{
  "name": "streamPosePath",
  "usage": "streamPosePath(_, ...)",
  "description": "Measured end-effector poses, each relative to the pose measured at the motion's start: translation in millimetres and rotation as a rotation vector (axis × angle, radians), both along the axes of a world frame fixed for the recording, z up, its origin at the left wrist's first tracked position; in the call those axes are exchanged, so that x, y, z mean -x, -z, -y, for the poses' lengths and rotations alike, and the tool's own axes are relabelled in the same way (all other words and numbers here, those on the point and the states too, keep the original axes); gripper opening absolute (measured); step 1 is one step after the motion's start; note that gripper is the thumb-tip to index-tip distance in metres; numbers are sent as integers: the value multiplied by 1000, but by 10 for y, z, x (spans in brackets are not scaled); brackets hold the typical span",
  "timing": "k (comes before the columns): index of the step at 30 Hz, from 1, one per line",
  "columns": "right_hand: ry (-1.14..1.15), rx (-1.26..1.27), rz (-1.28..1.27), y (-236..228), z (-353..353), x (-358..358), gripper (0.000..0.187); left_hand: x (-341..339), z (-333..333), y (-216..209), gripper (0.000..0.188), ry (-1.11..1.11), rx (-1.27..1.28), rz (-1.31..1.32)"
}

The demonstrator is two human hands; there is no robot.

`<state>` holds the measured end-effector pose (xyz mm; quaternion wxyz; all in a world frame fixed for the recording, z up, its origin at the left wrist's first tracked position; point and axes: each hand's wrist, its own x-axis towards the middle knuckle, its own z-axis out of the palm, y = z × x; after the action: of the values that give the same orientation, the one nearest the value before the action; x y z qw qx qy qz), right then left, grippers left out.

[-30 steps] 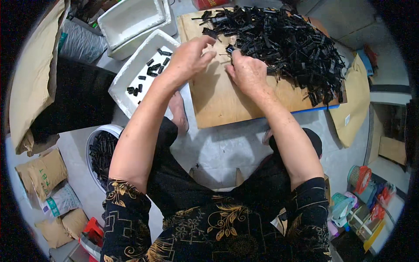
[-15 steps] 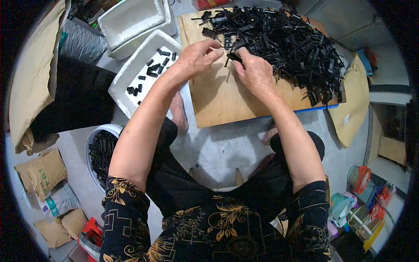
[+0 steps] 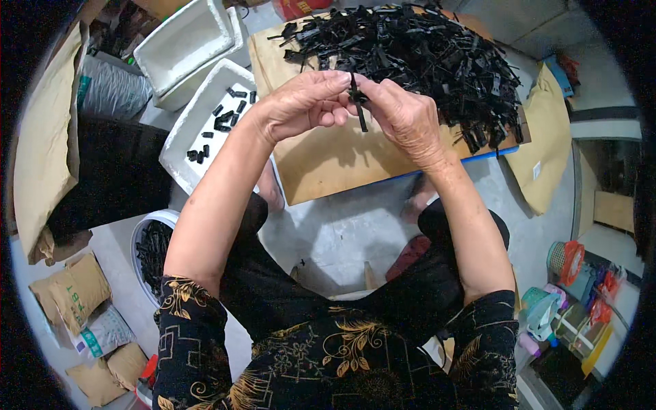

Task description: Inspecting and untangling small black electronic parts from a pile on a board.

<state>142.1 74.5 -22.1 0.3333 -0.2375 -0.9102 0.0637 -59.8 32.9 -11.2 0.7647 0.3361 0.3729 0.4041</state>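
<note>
Between my two hands, above the wooden board [image 3: 307, 174], is a slim black plastic piece [image 3: 362, 119] with a long strip hanging down. My right hand [image 3: 408, 123] pinches it between thumb and forefinger. The fingertips of my left hand [image 3: 301, 104] close on its upper end from the other side, with the remaining fingers curled. Just beyond my hands, a large tangled heap of black plastic pieces [image 3: 417, 58] covers the far part of the board. Left of the board, a white foam box [image 3: 188, 126] holds several short black pieces [image 3: 223, 121].
More white foam boxes [image 3: 183, 51] stand at the far left. A white bucket [image 3: 135, 242] of black parts is beside my left arm. Brown paper sacks [image 3: 72, 290] lie at lower left, a tan sack [image 3: 543, 147] right of the board. Baskets [image 3: 557, 256] and plastic items crowd the right.
My hands have come together and lifted away from the heap's edge, with the black piece now held up between them. The whole view has shifted slightly.
</note>
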Motion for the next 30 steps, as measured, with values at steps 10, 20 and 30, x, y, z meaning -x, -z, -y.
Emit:
streamPosePath(10,21,-136,47,-94,-12,-238,37,-313,-39,-31,27,59,16,130)
streamPosePath(20,-60,325,-251,-101,55,-250,39,-411,-81,-61,34,4,-20,192)
streamPosePath(30,-94,355,-298,-192,69,-309,34,-401,-80,-18,39,104,-45,295)
